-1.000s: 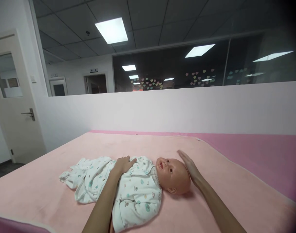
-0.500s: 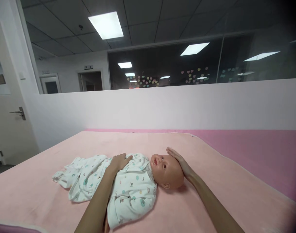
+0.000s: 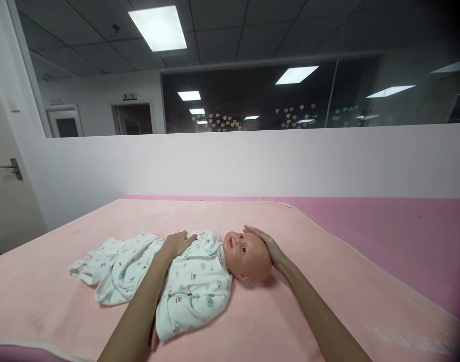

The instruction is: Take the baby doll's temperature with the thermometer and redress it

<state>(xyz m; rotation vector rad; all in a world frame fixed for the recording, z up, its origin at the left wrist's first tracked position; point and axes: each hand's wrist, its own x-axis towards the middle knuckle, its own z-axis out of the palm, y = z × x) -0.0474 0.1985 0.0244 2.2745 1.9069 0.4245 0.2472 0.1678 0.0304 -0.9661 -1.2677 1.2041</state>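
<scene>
A baby doll lies on its back, its head to the right and its face turned up. It wears a white patterned sleepsuit whose legs trail off to the left. My left hand rests flat on the doll's belly, fingers stretched over the cloth. Against the top of the bald head lies my right hand, open, with its fingers extended along the crown. One small doll hand pokes out of the near sleeve, partly behind my left forearm.
Under the doll spreads a peach blanket over a pink mat. A low white wall with a window above it stands behind. On the left is a door with a handle.
The whole view has shifted, so the doll and both hands appear slightly further left and higher. Both hands keep their places on the belly and head.
</scene>
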